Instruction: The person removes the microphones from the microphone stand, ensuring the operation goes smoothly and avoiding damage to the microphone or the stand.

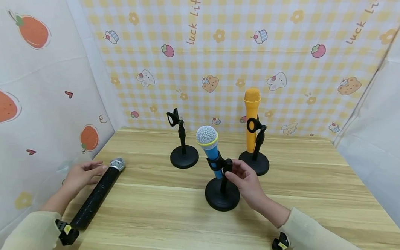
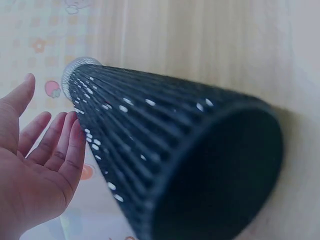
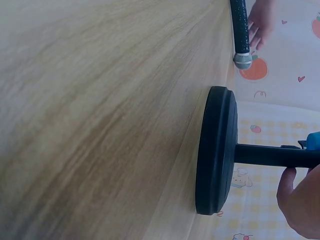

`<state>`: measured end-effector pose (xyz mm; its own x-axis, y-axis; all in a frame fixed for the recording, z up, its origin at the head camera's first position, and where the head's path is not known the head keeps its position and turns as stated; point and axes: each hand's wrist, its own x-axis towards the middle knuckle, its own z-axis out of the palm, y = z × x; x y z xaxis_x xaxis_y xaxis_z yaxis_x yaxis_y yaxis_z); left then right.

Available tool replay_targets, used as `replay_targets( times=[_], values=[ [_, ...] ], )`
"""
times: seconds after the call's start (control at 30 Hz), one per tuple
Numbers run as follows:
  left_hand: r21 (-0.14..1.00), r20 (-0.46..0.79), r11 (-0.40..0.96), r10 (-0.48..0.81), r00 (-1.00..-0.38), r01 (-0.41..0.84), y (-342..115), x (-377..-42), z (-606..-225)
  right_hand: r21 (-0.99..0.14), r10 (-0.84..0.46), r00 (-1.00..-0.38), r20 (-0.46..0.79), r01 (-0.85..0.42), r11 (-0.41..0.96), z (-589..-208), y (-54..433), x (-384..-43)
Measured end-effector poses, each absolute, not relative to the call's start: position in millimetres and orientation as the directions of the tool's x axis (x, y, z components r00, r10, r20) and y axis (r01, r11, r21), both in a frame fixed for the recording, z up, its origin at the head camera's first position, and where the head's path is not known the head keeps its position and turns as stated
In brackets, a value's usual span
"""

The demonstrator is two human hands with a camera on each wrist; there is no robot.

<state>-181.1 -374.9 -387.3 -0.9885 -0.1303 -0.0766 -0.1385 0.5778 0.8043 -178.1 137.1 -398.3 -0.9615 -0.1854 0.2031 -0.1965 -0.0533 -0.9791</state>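
Note:
My right hand (image 1: 249, 184) pinches the upper post of a black microphone stand (image 1: 222, 194). A blue microphone (image 1: 212, 152) with a silver mesh head and yellow ring leans in that stand's clip. The right wrist view shows the stand's round base (image 3: 215, 150) edge-on, with the thumb against the post. At the left lies a black speckled microphone (image 1: 95, 199) with a silver head, pointing away from me. My left hand (image 1: 83, 175) is beside it, fingers extended near its head end. In the left wrist view the palm is visible and the fingertips (image 2: 72, 125) overlap the microphone's side.
Behind stands a second black stand (image 1: 184, 156) with a bare clip. Farther right, a yellow microphone (image 1: 252, 120) sits upright at another black stand (image 1: 257, 164). A patterned cloth (image 1: 196, 64) hangs behind the wooden table (image 1: 147, 220), and white cloths border both sides.

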Motion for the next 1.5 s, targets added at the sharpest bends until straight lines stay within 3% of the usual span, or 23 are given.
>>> replay_targets(
  times=[0.3, 0.67, 1.5],
  values=[
    [0.834, -0.037, 0.545, -0.105, -0.994, -0.088, -355.9, -186.9, -374.9, -0.976, -0.19, -0.958, 0.216, -0.209, -0.058, -398.4, 137.1, -178.1],
    [0.913, -0.017, 0.406, -0.015, -1.0, -0.021, -323.6, -193.2, -368.1, -0.979, -0.193, -0.96, 0.204, -0.198, -0.05, -398.7, 136.8, -178.1],
    [0.956, 0.016, 0.287, 0.16, -0.987, 0.062, -253.2, -193.6, -352.9, -0.981, -0.191, -0.963, 0.192, -0.185, -0.059, -398.3, 136.5, -177.7]
  ],
)
